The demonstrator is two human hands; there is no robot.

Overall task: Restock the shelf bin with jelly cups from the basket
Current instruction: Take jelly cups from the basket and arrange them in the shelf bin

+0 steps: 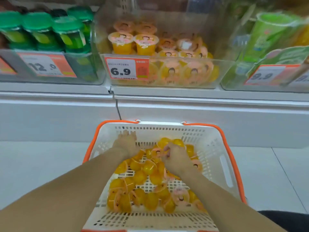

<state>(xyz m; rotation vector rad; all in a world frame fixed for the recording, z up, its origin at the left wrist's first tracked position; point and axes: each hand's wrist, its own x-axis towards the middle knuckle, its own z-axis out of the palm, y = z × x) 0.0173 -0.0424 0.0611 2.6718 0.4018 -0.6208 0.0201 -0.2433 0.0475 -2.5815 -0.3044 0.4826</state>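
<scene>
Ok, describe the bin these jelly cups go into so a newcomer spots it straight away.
On the shelf above the basket stand three clear bins. Take the middle bin, straight ahead. It alone holds orange jelly cups and carries the 6.9 price tag; its neighbours hold green packs.

Both hands reach into the white basket [215, 148] of yellow jelly cups [147, 168] on the floor, the left hand [126, 143] near its far wall, the right hand [175, 156] curled among cups, below the clear shelf bin [222, 71] tagged 6.9.
</scene>
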